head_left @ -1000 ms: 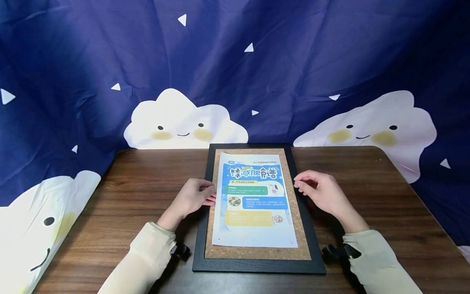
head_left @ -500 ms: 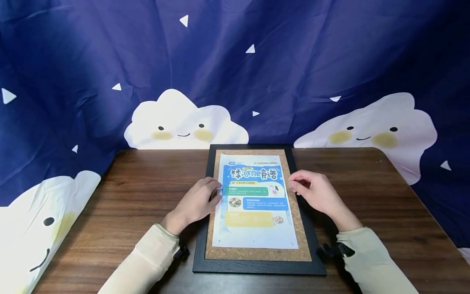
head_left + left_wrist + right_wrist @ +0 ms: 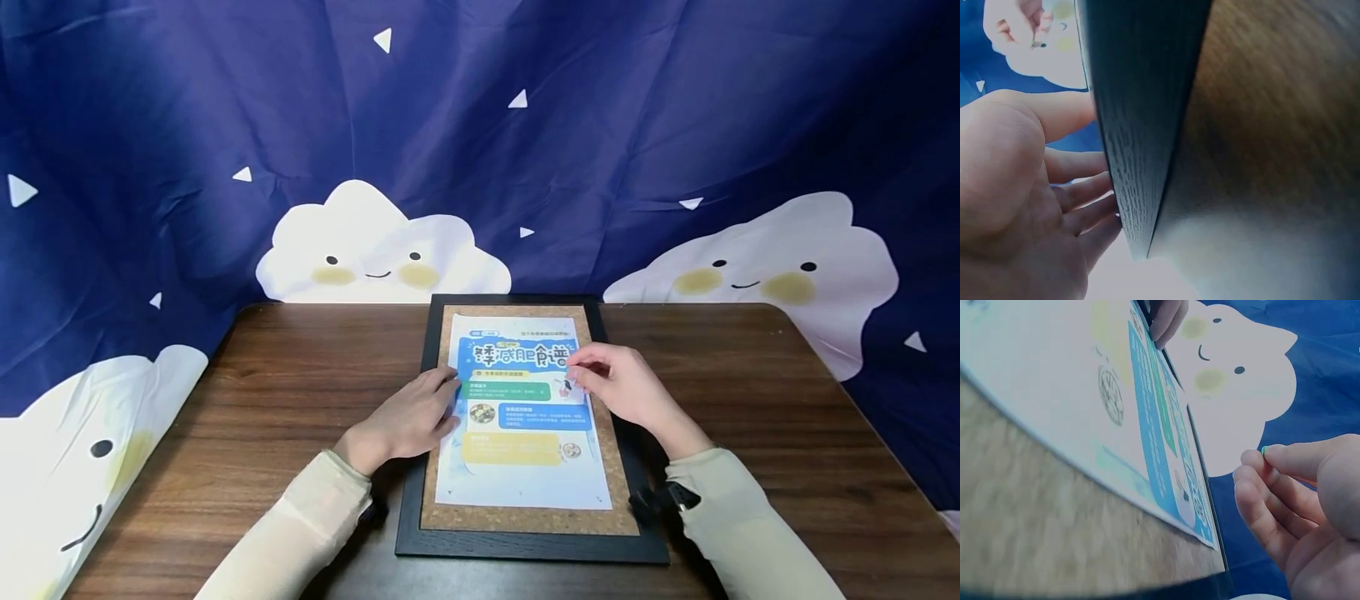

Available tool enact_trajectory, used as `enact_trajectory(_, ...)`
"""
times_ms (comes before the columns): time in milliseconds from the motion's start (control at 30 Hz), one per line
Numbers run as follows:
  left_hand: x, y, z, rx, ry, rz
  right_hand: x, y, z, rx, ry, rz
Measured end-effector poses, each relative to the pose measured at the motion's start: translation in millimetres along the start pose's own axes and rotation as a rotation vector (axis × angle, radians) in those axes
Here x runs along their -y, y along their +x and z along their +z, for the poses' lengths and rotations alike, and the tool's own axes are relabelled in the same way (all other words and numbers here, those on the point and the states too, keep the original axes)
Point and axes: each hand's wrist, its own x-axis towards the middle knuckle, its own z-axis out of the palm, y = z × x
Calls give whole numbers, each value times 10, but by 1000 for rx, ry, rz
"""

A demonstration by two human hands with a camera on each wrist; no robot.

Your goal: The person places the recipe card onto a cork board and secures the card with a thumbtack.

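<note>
A printed poster (image 3: 517,487) with blue, green and yellow blocks lies on a black-framed cork board (image 3: 525,520) in the head view. My left hand (image 3: 408,417) rests at the poster's left edge, across the board's frame, fingers extended. Over the poster's upper right side, my right hand (image 3: 626,385) pinches something tiny between thumb and index finger. The right wrist view shows it as a small green pushpin (image 3: 1264,450), mostly hidden by the fingertips. These fingertips are raised off the paper there.
The board lies on a brown wooden table (image 3: 315,358), close to its far edge. Behind hangs a navy curtain (image 3: 570,150) printed with smiling clouds and white triangles.
My right hand has moved left from beside the frame to over the poster, still pinching. My left hand has slid slightly right onto the poster's left edge, its fingers straightening.
</note>
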Motion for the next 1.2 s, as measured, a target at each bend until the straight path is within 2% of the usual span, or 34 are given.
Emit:
enact_trajectory(467, 10, 4, -2, -5, 6, 3, 106, 317, 151, 43, 71, 4)
enact_trajectory(733, 6, -7, -4, -3, 12, -4, 200, 458, 254, 53, 141, 51)
enact_trajectory(1000, 6, -17, 11, -12, 33, -7, 287, 635, 394, 42, 144, 156)
enact_trajectory(1200, -2, -31, 7, -4, 27, -29, 349, 743, 501, 41, 238, 165)
